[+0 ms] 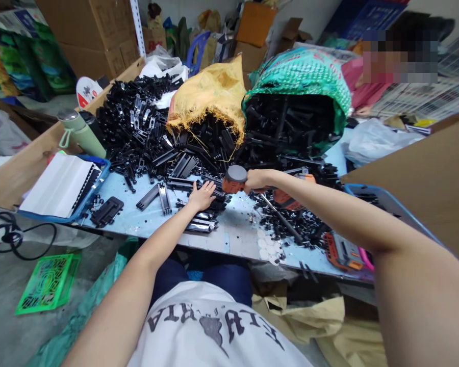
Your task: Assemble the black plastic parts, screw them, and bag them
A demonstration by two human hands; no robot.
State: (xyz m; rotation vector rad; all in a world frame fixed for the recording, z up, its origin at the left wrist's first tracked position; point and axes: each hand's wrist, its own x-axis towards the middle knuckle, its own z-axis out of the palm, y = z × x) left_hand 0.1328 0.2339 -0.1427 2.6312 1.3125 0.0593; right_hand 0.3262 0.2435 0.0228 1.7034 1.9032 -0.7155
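Note:
My left hand point(202, 196) lies flat with fingers stretched out on a small stack of black plastic parts point(199, 221) on the blue tabletop point(237, 229). My right hand point(257, 180) is closed round the handle of an orange and grey power tool point(235, 179), held just right of the left hand above the parts. A big heap of black plastic parts point(145, 127) fills the table behind both hands.
A yellow sack point(210, 94) and a green mesh sack point(309, 71) spill black parts at the back. A green bottle point(82, 133) and a blue tray with white sheets point(61, 186) stand left. An orange battery pack point(342, 252) lies right. Another person point(367, 81) sits far right.

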